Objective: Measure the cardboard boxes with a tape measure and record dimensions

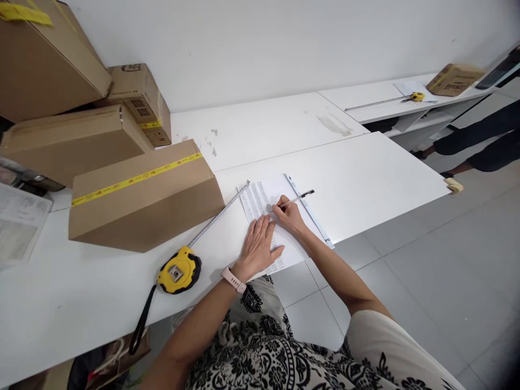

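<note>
A printed sheet of paper (pixel 260 201) lies on the white table (pixel 365 179) near its front edge. My left hand (pixel 258 246) rests flat on the sheet with fingers stretched out, a pink watch band on its wrist. My right hand (pixel 287 215) is closed around a pen (pixel 298 198), whose tip touches the sheet. A yellow tape measure (pixel 179 271) lies to the left of my left hand, its blade (pixel 219 214) pulled out toward the sheet's top corner, its black strap hanging over the table edge.
A taped cardboard box (pixel 142 197) sits left of the sheet, with several more boxes (pixel 73 141) stacked behind it. Papers (pixel 18 225) lie at far left. A second table at back right carries another tape measure (pixel 416 97) and box (pixel 454 79); a person's legs (pixel 479 143) stand there.
</note>
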Demonstrator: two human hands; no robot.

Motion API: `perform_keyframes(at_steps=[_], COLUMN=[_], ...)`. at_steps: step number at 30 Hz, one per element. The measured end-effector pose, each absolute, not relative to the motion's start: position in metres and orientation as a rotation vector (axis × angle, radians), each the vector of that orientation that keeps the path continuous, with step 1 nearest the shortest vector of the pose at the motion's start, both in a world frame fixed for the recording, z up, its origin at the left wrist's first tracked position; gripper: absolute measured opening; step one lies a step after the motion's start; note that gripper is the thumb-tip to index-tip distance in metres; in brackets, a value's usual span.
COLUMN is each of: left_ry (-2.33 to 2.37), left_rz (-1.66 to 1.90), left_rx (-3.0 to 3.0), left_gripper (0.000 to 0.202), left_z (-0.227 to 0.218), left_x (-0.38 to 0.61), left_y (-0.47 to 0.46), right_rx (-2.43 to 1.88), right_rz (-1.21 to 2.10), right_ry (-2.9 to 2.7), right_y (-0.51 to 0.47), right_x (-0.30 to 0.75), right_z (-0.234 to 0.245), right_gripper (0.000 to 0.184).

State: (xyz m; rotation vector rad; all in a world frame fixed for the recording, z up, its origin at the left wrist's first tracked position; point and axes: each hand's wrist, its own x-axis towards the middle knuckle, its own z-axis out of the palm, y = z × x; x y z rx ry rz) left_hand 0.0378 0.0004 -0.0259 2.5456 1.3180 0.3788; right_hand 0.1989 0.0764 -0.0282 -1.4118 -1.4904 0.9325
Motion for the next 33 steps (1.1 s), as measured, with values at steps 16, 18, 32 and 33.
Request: perform_keyframes(at_steps=[16,18,32,33], left_ry=[1.338,1.337,1.332,1.334], left_rz=[0.438,0.435,0.432,0.430], left_rx=[2.572,2.574,2.590,2.588], left_gripper=[0.070,0.070,0.070,0.069], left_z=[-0.0310,-0.0309,-0.0308,-0.0305], left_x=[0.0382,0.0381,0.0378,0.0379], left_y=[0.0010,0.0010,0.0008,0.0007], right_rx=[-1.401,-1.400,-1.401,-1.400], right_rz=[0.881,0.871,0.874,0.872], right_ry=[-1.564,-1.562,-1.521,-1.528], right_y=[0.0777,0.0778,0.0777,0.0780], right_x=[0.1973,0.1971,0.1976,0.1976], right_z=[-0.0317,-0.0324,-0.0302,-0.0308], right_gripper=[0.019,0.019,0.020,0.020])
